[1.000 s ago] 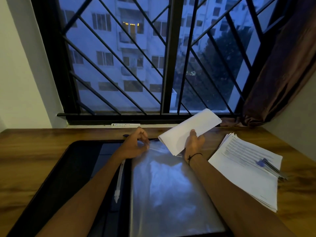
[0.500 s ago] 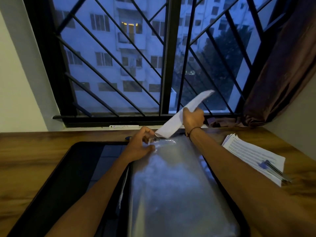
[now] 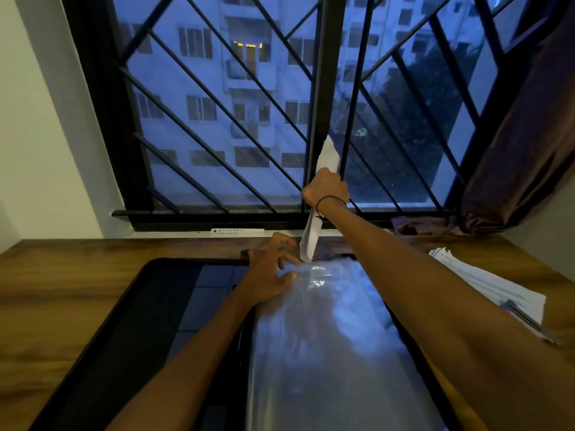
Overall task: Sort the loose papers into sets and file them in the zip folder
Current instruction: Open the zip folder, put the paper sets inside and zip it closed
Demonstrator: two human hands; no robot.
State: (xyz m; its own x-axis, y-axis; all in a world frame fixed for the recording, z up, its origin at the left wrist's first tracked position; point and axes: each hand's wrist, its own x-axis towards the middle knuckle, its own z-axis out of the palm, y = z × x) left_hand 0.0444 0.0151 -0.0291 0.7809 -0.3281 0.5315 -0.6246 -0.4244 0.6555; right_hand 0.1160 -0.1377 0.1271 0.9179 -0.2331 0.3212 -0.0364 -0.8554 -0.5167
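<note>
- A wooden desk (image 3: 62,293) is set below a barred window (image 3: 249,119) at dusk; a lit apartment block is seen through the glass and a dark curtain (image 3: 529,135) is bunched at the window's right.
- An open zip folder (image 3: 174,321) is laid flat on the desk just below the window, its clear sleeve (image 3: 326,353) catching the blue light.
- A set of papers (image 3: 328,157) is gripped in the right hand (image 3: 325,188), fingers wrapped round it; it is held nearly upright against the window bars, its lower end (image 3: 306,247) brought down to the sleeve's far edge, apparently so it can be slid in end-first.
- The sleeve's top edge is met by the left hand (image 3: 273,269), fingers curled and thumb laid on the plastic, seemingly to hold the mouth apart; whether the film is actually pinched cannot be told.
- The remaining stack (image 3: 485,281) is left on the desk to the folder's right, with a pen (image 3: 522,315) laid on it, probably as a weight.
</note>
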